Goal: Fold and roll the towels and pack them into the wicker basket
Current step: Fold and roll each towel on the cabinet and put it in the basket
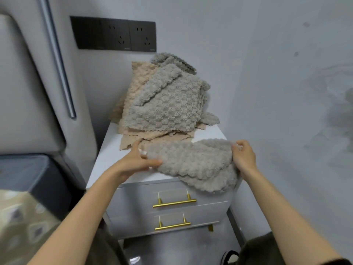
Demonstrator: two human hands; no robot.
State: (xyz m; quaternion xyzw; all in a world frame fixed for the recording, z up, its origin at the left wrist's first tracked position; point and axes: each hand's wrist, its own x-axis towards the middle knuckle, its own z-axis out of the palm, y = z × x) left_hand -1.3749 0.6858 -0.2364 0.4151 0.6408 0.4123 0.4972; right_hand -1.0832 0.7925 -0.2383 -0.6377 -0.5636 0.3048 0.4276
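A grey fluffy towel (194,161) lies folded along the front of the white nightstand top (112,150), its lower edge hanging over the front right corner. My left hand (139,159) pinches the towel's left end between thumb and fingers. My right hand (243,155) grips its right end with curled fingers. Behind it a loose pile of grey towels (164,104) and beige towels (137,77) leans against the wall. No wicker basket is in view.
The nightstand has two drawers with gold handles (173,202). A padded headboard (23,88) and the bed's dark edge (38,180) stand to the left. Black wall sockets (114,34) sit above the pile. Grey wall lies on the right.
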